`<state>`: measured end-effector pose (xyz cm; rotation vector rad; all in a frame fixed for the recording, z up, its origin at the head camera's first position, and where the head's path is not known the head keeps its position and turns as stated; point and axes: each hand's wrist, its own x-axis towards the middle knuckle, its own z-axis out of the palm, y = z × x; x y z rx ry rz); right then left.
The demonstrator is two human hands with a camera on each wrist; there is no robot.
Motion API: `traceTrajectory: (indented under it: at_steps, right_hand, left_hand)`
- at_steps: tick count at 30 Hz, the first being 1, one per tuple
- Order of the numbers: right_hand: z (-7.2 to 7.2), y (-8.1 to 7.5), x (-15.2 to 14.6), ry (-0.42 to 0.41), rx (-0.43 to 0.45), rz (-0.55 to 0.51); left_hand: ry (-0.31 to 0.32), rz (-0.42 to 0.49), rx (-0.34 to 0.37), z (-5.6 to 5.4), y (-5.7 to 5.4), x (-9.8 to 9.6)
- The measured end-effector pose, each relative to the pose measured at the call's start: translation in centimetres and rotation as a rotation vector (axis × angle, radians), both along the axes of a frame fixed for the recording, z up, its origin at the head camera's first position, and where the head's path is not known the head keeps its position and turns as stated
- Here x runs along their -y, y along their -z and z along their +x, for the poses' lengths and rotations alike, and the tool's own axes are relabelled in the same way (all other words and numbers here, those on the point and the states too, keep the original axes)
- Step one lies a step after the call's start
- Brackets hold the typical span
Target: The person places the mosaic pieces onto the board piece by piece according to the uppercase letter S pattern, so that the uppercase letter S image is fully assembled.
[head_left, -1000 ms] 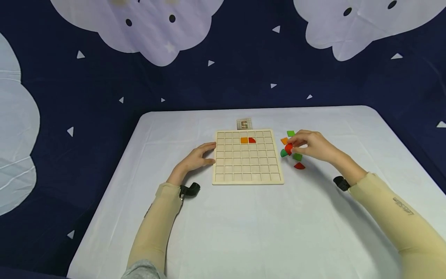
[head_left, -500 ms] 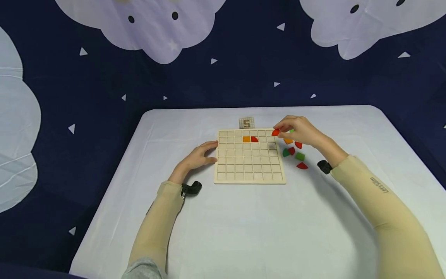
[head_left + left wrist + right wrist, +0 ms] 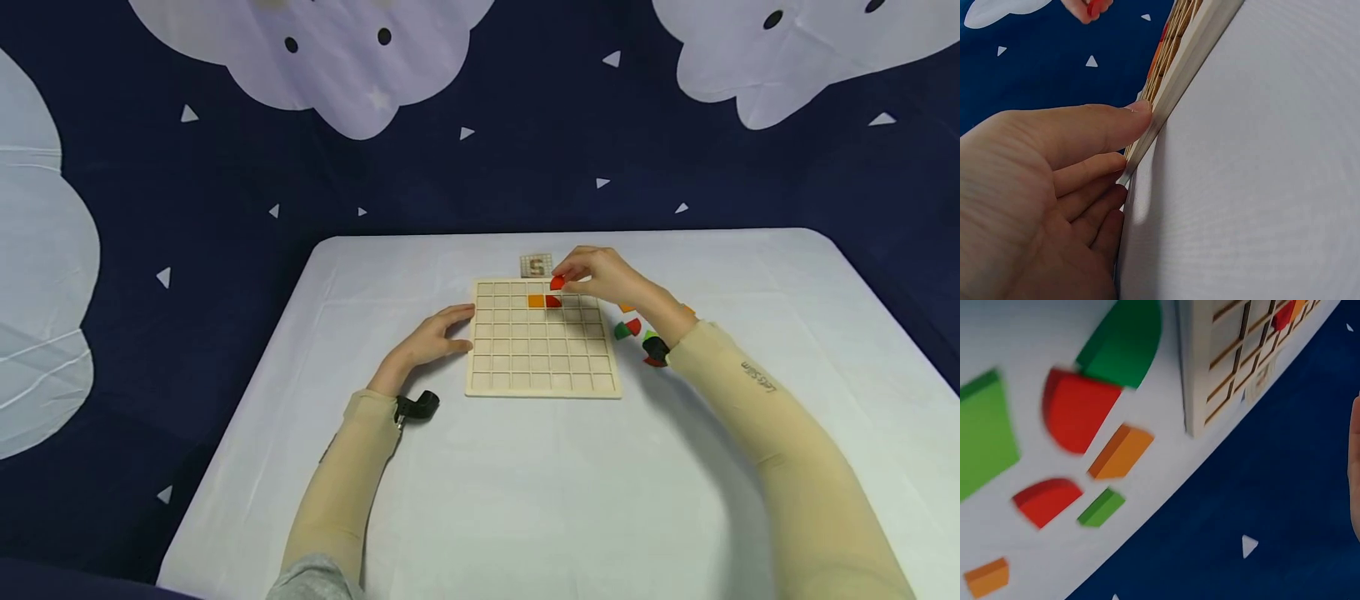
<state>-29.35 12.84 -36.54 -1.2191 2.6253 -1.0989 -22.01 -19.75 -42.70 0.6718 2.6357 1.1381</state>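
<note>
A pale wooden grid board [image 3: 543, 367] lies on the white table. My left hand [image 3: 429, 342] rests against its left edge, thumb and fingers fairly straight; the left wrist view shows the thumb [image 3: 1110, 128] touching the rim. Over the board's far edge, my right hand [image 3: 606, 273] pinches a red quarter-circle block [image 3: 557, 283] between thumb and fingers. Just below that block, another red quarter-circle block [image 3: 553, 302] sits in a cell beside an orange square block [image 3: 536, 302]. In the right wrist view only a sliver of the right hand [image 3: 1355, 469] shows.
Right of the board lie several loose blocks, among them a dark green block [image 3: 1125, 347], a red block [image 3: 1082, 409], an orange block [image 3: 1121, 453] and a light green block [image 3: 1100, 507]. A small card with an S-shaped pattern [image 3: 536, 265] lies behind the board.
My right hand has picked up the red quarter-circle block from the loose blocks and carried it left over the board's far edge. The left hand has stayed at the board's left edge.
</note>
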Motion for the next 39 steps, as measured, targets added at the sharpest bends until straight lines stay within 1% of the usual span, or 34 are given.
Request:
traceTrajectory:
  at_steps: [4, 8, 15, 23, 29, 32, 39]
  right_hand:
    - [-0.4, 0.4, 1.3, -0.024, 0.014, 0.000]
    - [-0.6, 0.6, 2.6, -0.038, 0.015, 0.012]
    - [-1.1, 1.1, 4.5, -0.032, 0.039, 0.077]
    - [-1.8, 2.1, 5.8, -0.039, 0.065, 0.136]
    - [-2.6, 2.9, 6.1, -0.043, 0.041, 0.204]
    - [-2.6, 3.1, 6.3, -0.053, 0.026, 0.225]
    - [-1.8, 3.1, 6.9, -0.072, 0.025, 0.232]
  left_hand:
    - [0.010, 0.000, -0.007, 0.0, 0.0, 0.1]
    - [0.008, 0.001, 0.001, 0.0, 0.0, 0.1]
    - [0.001, 0.011, 0.024, 0.1, 0.0, 0.0]
    - [0.003, 0.000, 0.009, 0.0, 0.0, 0.1]
    - [0.006, 0.013, 0.003, -0.1, -0.2, 0.1]
    - [0.009, 0.021, 0.001, -0.1, -0.1, 0.2]
    - [0.010, 0.022, -0.003, 0.1, 0.0, 0.2]
